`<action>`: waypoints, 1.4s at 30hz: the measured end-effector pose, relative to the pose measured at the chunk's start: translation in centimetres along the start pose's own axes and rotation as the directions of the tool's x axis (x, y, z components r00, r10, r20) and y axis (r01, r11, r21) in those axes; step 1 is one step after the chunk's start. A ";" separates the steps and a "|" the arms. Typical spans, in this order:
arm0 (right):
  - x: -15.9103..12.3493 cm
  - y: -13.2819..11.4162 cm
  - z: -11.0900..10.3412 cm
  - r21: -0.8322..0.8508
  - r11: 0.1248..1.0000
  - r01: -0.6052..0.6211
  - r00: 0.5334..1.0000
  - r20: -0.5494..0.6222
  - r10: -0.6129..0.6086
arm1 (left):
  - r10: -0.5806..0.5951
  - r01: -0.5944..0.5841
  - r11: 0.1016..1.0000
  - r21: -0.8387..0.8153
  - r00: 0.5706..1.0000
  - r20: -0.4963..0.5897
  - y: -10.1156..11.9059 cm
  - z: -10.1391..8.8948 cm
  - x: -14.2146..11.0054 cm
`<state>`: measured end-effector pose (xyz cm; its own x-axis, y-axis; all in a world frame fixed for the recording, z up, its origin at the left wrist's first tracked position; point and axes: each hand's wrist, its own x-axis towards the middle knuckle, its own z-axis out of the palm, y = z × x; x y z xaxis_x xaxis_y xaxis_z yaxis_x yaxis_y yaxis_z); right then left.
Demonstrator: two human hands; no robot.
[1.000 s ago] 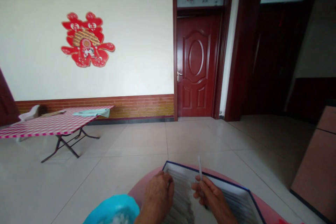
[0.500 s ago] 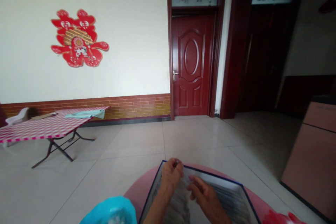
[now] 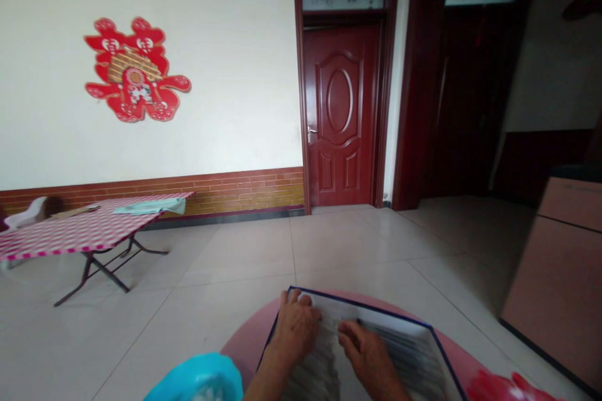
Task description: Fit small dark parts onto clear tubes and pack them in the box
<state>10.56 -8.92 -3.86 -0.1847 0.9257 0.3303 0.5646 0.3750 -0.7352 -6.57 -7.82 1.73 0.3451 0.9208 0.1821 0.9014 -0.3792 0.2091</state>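
Turquoise bundle (image 3: 197,379) cut off below, red object (image 3: 503,388) cut off, case contents (image 3: 404,357) blurred, perhaps paper

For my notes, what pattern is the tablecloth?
The tablecloth is a red-and-white check, clearest in the head view.

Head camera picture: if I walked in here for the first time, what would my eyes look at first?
The big red paper decoration on the white wall at the left would catch your eye first, with the dark red door in the back wall to its right. Down at the bottom, the left hand and right hand rest on a blue-edged tray of white rows, beside a bright turquoise bundle.
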 end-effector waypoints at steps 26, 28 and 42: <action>-1.7 1.8 -2.0 -0.612 0.790 -0.030 0.991 0.082 0.101 | -0.014 0.008 0.998 0.062 0.995 0.094 -0.8 4.3 0.2; -1.8 2.0 -1.8 -0.627 0.779 -0.012 0.992 0.093 0.089 | -0.021 0.015 0.998 0.058 0.995 0.098 -0.9 4.4 0.3; 0.3 -0.3 -4.7 -0.441 0.897 -0.027 0.988 -0.146 -0.042 | 0.161 -0.165 0.981 -0.107 0.986 -0.043 2.9 1.7 2.4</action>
<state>14.10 -8.97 -0.73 -0.0883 0.8918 0.4438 0.8661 0.2888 -0.4080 -2.66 -6.61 1.16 0.4743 0.8429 0.2541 0.7990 -0.5333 0.2777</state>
